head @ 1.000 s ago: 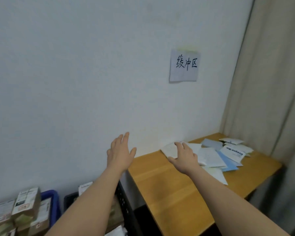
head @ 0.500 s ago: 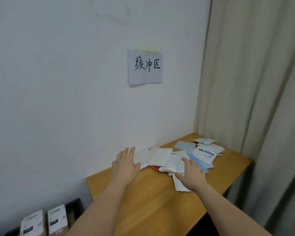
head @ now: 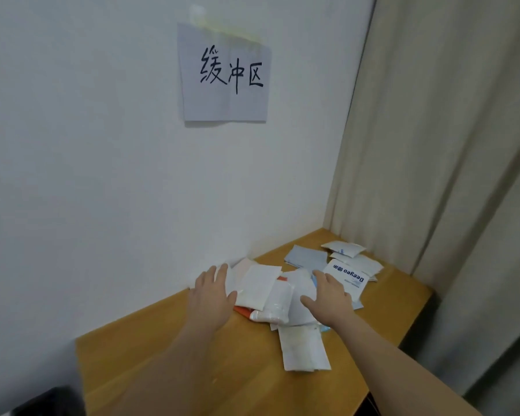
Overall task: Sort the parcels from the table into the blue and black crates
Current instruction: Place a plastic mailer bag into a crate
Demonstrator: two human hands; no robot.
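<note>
both hands reach over the heap of parcels lying on the worktop against the wall. the left hand has its fingers straight and spread, lying on the left edge of the heap; the right hand is likewise flat and spread on the right part, next to the printed white pouch. neither grips anything yet. the crates are out of view, save a dark corner at lower left that may be one.

risks, as i judge them: the parcels are thin, slick and overlapping, so a scoop from both sides could buckle the heap and let some slide out. the long white one lies nearest the front edge and could be knocked to the floor. taking several together may also muddle which crate each belongs in.
</note>
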